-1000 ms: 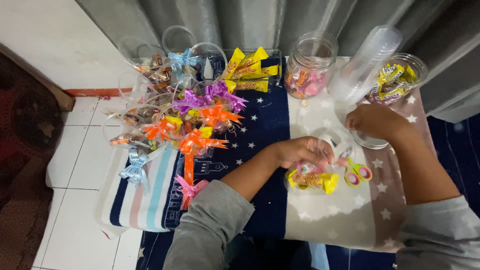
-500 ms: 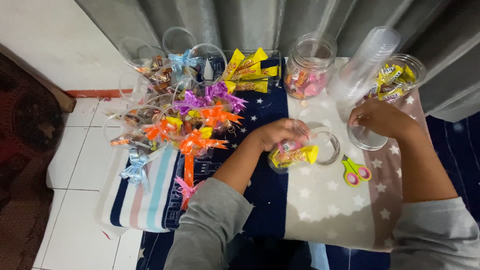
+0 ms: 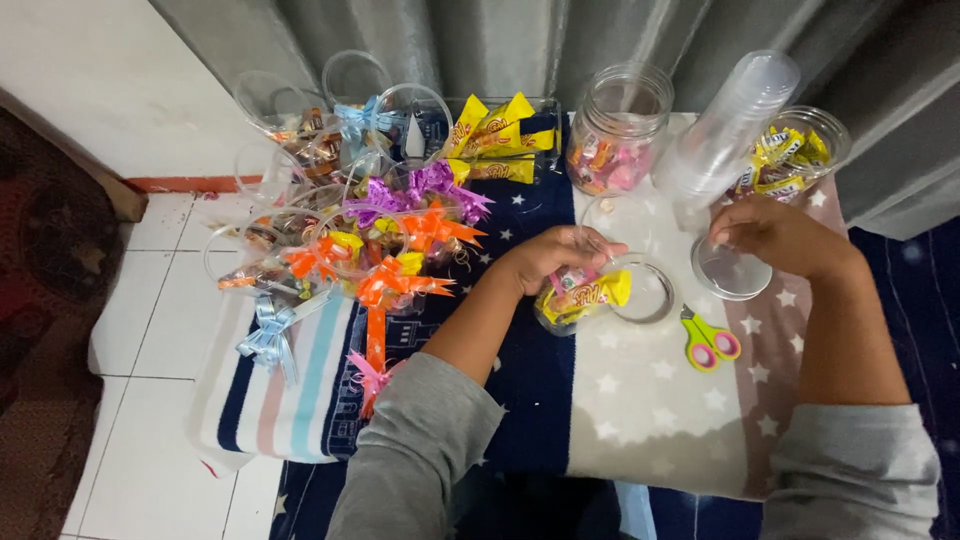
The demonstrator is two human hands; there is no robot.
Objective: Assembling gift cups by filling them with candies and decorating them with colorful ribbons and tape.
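Since the earlier frame the left hand (image 3: 548,258) has carried the clear plastic cup of yellow-wrapped sweets (image 3: 585,295) leftward, off the green-and-pink scissors (image 3: 708,340), its grip closed round the cup's rim. The right hand (image 3: 775,235) rests fingertips on a clear round plastic lid (image 3: 730,272), grip loosely curled. Bare star-print cloth (image 3: 640,400) lies toward the near edge.

Clear plastic cup (image 3: 600,298), on its side, mouth facing right, yellow candy packs inside; centre of cloth. Clear round lid (image 3: 731,270), flat, just right.
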